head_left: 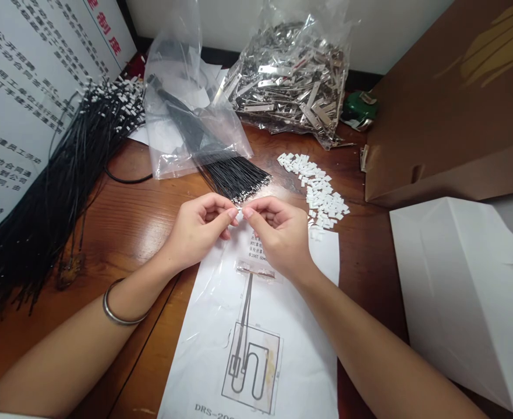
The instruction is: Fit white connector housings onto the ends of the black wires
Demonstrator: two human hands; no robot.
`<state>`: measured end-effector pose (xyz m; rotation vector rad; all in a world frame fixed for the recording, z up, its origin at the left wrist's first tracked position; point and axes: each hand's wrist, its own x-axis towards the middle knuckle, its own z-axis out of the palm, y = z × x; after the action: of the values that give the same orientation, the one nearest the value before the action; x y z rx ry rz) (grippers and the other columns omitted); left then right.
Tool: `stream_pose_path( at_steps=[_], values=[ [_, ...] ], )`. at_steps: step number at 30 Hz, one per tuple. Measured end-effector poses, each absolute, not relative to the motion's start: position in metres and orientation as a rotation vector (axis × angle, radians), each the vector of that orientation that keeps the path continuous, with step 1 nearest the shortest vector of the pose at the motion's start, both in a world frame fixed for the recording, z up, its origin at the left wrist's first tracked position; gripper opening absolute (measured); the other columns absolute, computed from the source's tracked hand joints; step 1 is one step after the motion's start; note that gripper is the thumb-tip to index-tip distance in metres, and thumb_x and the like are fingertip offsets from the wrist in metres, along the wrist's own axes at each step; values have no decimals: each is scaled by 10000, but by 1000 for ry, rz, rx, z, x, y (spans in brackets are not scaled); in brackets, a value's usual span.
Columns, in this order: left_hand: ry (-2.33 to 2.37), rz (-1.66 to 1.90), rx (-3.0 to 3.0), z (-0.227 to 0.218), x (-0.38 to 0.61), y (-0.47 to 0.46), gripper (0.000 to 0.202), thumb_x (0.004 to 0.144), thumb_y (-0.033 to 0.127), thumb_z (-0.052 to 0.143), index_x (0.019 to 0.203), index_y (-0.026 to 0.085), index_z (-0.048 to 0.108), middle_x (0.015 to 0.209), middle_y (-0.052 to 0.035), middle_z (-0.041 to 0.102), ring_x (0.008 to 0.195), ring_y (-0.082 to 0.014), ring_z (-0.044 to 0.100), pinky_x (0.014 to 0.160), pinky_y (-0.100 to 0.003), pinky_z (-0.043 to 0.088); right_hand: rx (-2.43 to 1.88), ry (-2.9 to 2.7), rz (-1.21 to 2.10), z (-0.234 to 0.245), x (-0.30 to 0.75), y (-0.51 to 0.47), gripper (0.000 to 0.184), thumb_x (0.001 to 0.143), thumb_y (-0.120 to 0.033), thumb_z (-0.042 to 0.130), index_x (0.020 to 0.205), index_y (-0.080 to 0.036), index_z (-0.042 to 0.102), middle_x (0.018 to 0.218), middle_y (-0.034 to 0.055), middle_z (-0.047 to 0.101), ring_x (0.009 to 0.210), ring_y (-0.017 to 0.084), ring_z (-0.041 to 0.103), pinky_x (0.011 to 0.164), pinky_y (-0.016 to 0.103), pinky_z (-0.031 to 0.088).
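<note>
Evidently, the black wires are lying on the table, partly inside a clear bag, with their metal tips fanning out at the near end; just beside those tips, the left hand and the right hand are facing each other, thumb and forefinger close together on each, though whether they are gripping a wire end or something smaller I cannot tell; the wires are looking light and limp, probably buckling if pushed from far back, so a pinch is best sitting right behind the tip; the white pieces are seeming light, stiff and easily dropped, calling for fingertips on their sides.
</note>
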<state>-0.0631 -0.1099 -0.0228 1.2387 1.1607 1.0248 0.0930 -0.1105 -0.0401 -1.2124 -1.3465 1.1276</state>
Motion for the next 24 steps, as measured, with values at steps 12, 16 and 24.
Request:
stream_pose_path(
  at_steps=[12, 16, 24],
  values=[
    [1138, 1015, 1265, -23, -63, -110, 132, 795, 254, 706, 773, 137, 651, 689, -7, 655, 498, -72, 586, 478, -176, 469, -1213, -1362, 1143, -40, 93, -111, 156, 799, -298, 640, 720, -163, 643, 601, -3, 632, 465, 79, 463, 436, 242, 334],
    [1150, 1007, 1278, -24, -64, -111, 144, 799, 271, 707, 771, 140, 655, 695, -11, 656, 502, -77, 586, 479, -184, 468, -1224, -1366, 1141, -40, 94, -111, 155, 800, -296, 648, 718, -165, 646, 599, -6, 634, 463, 77, 463, 437, 240, 333],
    [1155, 1032, 1236, -22, -63, -109, 147, 785, 275, 716, 759, 144, 653, 684, -11, 670, 498, -84, 595, 486, -194, 480, -1206, -1343, 1118, -38, 91, -112, 138, 806, -289, 643, 739, -171, 670, 622, 2, 653, 488, 89, 503, 438, 241, 351]
  ],
)
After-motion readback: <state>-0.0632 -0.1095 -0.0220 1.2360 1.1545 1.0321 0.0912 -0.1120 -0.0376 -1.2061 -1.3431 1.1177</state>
